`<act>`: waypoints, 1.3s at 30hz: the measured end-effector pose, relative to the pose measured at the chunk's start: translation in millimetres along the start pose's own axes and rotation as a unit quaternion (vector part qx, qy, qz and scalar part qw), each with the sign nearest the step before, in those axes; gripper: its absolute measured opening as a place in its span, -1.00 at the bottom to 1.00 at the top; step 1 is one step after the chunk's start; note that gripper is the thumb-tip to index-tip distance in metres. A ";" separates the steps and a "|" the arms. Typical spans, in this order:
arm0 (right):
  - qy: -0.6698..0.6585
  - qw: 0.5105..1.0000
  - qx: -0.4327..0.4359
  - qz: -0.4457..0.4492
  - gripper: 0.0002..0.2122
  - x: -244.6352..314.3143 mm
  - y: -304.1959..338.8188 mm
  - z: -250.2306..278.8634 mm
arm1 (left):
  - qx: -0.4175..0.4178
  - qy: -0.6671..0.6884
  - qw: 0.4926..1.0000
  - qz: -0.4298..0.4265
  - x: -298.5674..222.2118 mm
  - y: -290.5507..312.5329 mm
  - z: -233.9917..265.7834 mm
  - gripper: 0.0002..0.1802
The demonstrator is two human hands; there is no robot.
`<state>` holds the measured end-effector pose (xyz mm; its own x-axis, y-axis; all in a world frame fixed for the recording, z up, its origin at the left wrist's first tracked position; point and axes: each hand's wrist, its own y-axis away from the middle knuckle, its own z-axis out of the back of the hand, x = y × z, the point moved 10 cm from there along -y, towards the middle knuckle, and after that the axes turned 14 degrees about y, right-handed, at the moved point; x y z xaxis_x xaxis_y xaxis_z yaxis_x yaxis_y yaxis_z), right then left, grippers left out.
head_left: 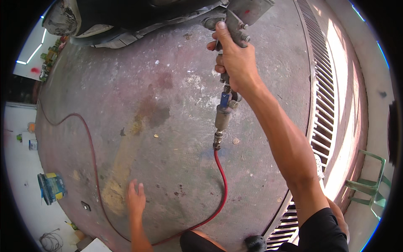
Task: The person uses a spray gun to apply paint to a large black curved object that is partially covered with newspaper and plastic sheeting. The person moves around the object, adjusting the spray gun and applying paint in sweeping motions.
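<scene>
My right hand (238, 63) is wrapped around the handle of a paint spray gun (234, 24), its thumb up at the back of the gun body. A grey cup (252, 10) sits on top of the gun, cut off by the upper edge. Below the handle hang a blue fitting (225, 100) and a metal cylinder (222, 118). From there a red air hose (225, 185) drops to the floor and curves left. Near the bottom, my left hand (136, 197) is held out over the floor with its fingers apart, holding nothing.
A dark vehicle body (138, 17) with scuffed patches fills the upper left. Along the right runs a slotted drain grate (325, 96), with a green plastic chair (365, 185) beyond it. At left stands a blue bucket (52, 188) by the white wall. The concrete floor (180, 117) is stained.
</scene>
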<state>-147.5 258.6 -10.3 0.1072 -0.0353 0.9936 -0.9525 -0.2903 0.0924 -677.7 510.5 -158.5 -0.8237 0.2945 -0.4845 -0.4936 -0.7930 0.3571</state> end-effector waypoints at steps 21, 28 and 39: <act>-0.116 0.990 -0.036 -0.067 -0.50 -179.5 -99.3 -118.1 | -0.257 -0.072 0.964 -0.007 -64.7 -189.6 -81.9 -0.17; -0.139 0.989 -0.024 -0.039 -0.50 -182.2 -98.0 -130.6 | -0.235 -0.048 0.971 -0.008 -80.5 -187.4 -85.8 -0.14; -0.143 0.987 -0.037 -0.069 -0.50 -156.7 -48.6 -136.0 | -0.218 -0.077 0.973 -0.012 -78.9 -191.0 -87.6 -0.13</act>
<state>-156.9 408.3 -161.7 0.3040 -0.2716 0.9131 -0.9400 -0.2410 0.2413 -494.0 592.0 -258.4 -0.8621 0.3646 -0.3519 -0.3747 -0.9262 -0.0416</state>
